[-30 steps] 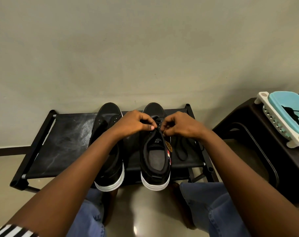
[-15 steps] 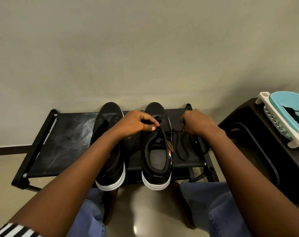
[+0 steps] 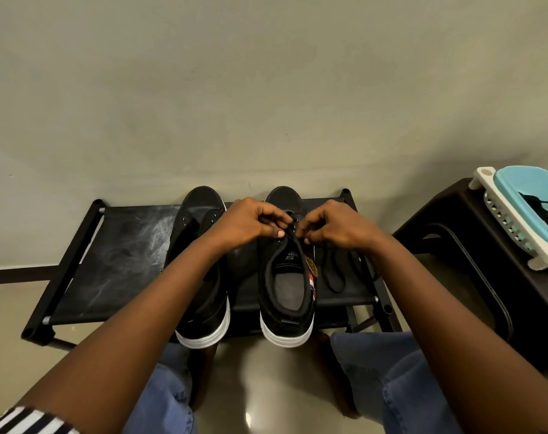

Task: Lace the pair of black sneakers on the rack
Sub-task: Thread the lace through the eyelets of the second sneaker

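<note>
Two black sneakers with white soles stand side by side on a low black rack (image 3: 110,261), toes toward the wall. My left arm crosses over the left sneaker (image 3: 200,277). Both hands meet over the eyelets of the right sneaker (image 3: 286,286). My left hand (image 3: 250,222) pinches the upper edge of that shoe by the eyelets. My right hand (image 3: 332,225) pinches the black lace near the eyelets on the other side. The rest of the black lace (image 3: 335,270) lies in loose loops on the rack, right of the shoe.
A plain wall stands close behind the rack. A dark plastic stool (image 3: 473,245) stands at the right with a white and blue basket (image 3: 523,214) on it. My knees in blue jeans are below the rack's front edge, over a glossy floor.
My right hand swung out to the right, drawing the lace, then came back to the right sneaker's eyelets. My left hand stayed on the shoe.
</note>
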